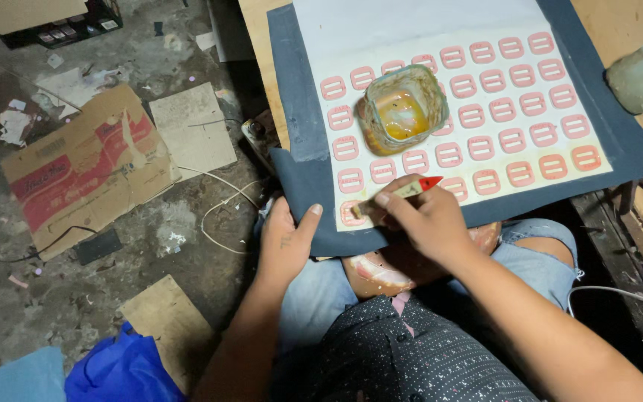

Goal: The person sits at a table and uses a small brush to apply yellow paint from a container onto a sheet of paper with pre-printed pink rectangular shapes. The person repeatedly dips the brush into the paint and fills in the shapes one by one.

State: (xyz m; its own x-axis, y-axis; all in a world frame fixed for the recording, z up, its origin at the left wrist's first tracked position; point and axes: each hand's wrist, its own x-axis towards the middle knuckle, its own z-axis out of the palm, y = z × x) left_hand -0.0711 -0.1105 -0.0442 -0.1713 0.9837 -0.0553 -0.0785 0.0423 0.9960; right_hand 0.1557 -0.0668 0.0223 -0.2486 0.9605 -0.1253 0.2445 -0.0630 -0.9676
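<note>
Right hand (429,216) pinches a brush (400,193); left hand (286,242) grips the dark board (303,156).

A board (295,112) rests across the person's lap, and a sheet (411,30) lies on it, covered in rows of buckles (485,112). A jar (401,110) stands on the sheet, left of centre among the buckles. The left hand (286,246) holds the board's near left corner. The right hand (426,219) sits at the near edge with a brush (400,195) on the nearest buckle. Left of the board, cardboard (83,167) lies on the floor (9,313); a cloth (120,368) lies nearer.
</note>
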